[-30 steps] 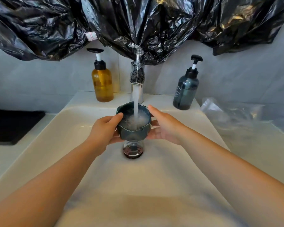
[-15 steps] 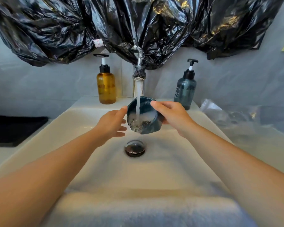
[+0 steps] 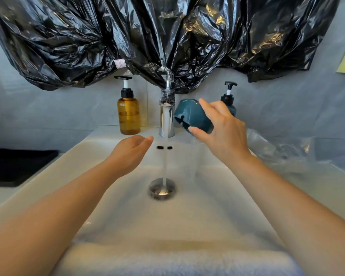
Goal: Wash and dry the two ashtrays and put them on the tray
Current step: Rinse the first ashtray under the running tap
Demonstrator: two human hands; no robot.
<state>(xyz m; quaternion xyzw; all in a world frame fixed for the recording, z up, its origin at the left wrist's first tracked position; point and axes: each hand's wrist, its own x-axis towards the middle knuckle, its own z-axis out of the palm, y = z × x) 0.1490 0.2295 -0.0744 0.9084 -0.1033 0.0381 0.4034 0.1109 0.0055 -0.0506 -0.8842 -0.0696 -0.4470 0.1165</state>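
Observation:
My right hand (image 3: 220,130) grips a dark teal ashtray (image 3: 191,115), tipped mouth-down to the left, just right of the running tap (image 3: 167,116). Water pours from the ashtray into the white sink (image 3: 100,192). My left hand (image 3: 130,152) hovers over the basin left of the water stream, fingers loosely curved, holding nothing. A black tray (image 3: 18,166) lies on the counter at the far left. Only one ashtray is in view.
An amber pump bottle (image 3: 128,114) stands left of the tap, and a dark pump bottle (image 3: 229,100) sits behind my right hand. Black plastic sheeting (image 3: 157,34) hangs across the wall above. Crumpled clear plastic (image 3: 287,150) lies on the right counter. The drain (image 3: 162,188) is mid-basin.
The ashtray left the water stream and went up and right, tipping over to pour out. My left hand let go of it and now hangs free.

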